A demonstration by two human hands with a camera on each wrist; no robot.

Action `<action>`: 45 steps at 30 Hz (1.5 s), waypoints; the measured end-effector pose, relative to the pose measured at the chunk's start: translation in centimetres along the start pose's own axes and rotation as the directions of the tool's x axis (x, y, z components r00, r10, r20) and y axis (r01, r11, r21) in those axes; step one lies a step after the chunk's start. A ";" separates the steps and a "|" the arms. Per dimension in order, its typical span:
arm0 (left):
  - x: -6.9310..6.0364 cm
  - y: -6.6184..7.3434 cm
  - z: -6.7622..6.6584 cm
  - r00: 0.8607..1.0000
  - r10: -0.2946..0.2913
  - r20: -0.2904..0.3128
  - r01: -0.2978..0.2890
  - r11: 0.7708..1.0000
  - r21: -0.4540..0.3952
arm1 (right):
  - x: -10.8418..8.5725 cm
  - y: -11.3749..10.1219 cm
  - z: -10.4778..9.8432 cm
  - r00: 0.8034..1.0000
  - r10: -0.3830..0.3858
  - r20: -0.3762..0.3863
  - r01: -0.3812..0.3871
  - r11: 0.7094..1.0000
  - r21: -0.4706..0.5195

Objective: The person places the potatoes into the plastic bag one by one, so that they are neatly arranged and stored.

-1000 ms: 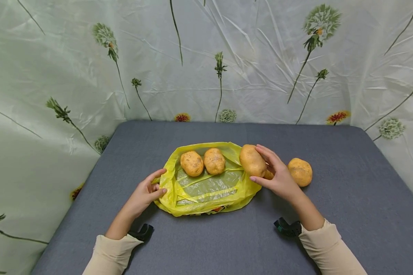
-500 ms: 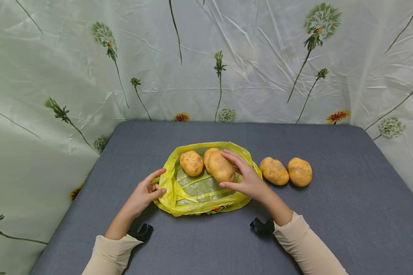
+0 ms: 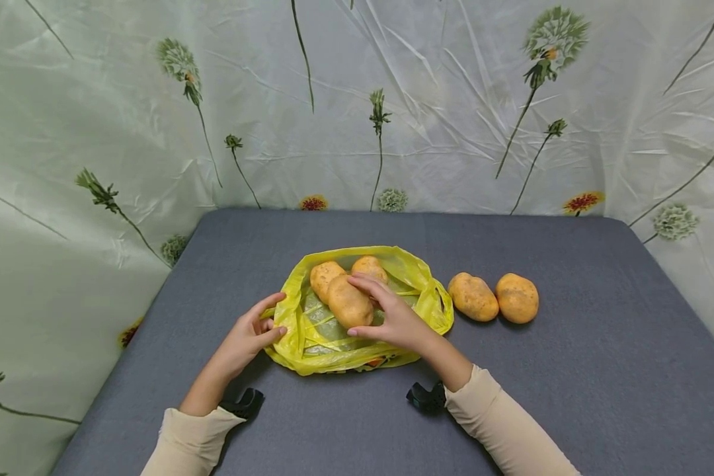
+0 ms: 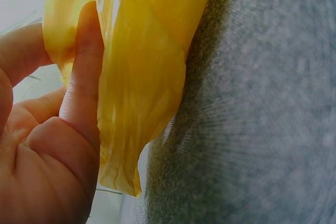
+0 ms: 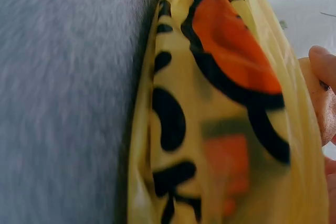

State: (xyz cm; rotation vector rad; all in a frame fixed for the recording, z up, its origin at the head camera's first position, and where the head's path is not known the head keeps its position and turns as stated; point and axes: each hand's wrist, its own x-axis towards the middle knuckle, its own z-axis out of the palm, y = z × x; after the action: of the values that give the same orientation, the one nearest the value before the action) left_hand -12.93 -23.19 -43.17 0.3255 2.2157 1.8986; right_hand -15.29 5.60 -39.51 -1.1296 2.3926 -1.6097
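Observation:
A yellow plastic bag (image 3: 327, 361) lies with its mouth spread wide on the grey table. My left hand (image 3: 248, 338) holds the bag's left rim, thumb and fingers at the yellow film (image 4: 142, 66). Over the bag's opening, my right hand (image 3: 395, 322) grips a potato (image 3: 349, 303) between thumb and fingers. Behind it are a potato (image 3: 323, 276) at the left and another potato (image 3: 369, 265) at the right, both inside the bag and partly covered. In the right wrist view, the bag's printed side (image 5: 236, 40) hides most of the held potato (image 5: 317, 98).
Right of the bag, a potato (image 3: 473, 297) and another potato (image 3: 517, 299) lie side by side on the table (image 3: 571, 383). Behind the table hangs a pale curtain (image 3: 452, 119) with a flower print. Each wrist wears a black device (image 3: 426, 398).
My right hand has carried the potato leftward from the bag's right rim to over its middle. The left hand stays at the rim. The left potato inside shows less now.

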 end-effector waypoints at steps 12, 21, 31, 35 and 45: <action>0.0 0.0 0.0 0.999 0.034 0.014 -0.033 0.999 -0.017 | 1.2 1.9 2.9 0.996 -0.015 0.086 0.023 0.995 -0.096; 0.0 0.0 0.0 0.999 0.043 0.024 -0.042 0.999 -0.019 | 1.7 2.2 4.4 0.988 -0.013 0.156 0.025 0.997 -0.077; 0.0 0.0 0.0 0.999 0.049 0.008 -0.049 0.999 -0.014 | 2.1 2.1 5.0 0.975 0.045 0.217 -0.018 0.992 -0.123; 0.0 -0.2 -0.2 0.997 0.071 0.007 -0.071 0.997 -0.013 | 2.3 2.0 5.3 0.968 0.080 0.236 -0.043 0.987 -0.158; 0.1 -0.3 -0.2 0.997 0.076 -0.007 -0.076 0.996 -0.037 | 2.4 1.7 5.9 0.960 0.118 0.254 -0.077 0.983 -0.168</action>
State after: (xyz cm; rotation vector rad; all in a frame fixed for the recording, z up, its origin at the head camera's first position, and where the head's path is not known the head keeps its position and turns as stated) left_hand -13.11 -23.41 -43.47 0.4046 2.1983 1.9790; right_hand -15.54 -0.11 -42.74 -1.1456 2.3881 -1.1752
